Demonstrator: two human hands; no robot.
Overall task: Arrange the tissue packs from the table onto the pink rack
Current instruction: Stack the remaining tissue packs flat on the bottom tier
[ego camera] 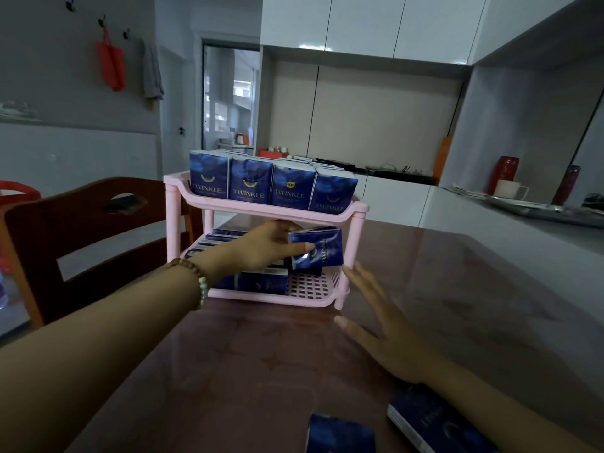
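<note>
Pack going into the lower shelf

The tissue pack (316, 248) hangs tilted at the lower tier's right end, pinched by the left hand (261, 248). Right hand (376, 313), fingers spread, rests by the pink rack (354, 238) post. Best to level it, slide it beside the row; two packs (341, 434) wait near.

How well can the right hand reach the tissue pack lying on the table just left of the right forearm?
Probably yes. The right hand is open and holds nothing; the tissue pack lies uncovered on the table, with nothing between them. The hand only needs to draw back from the pink rack.
</note>
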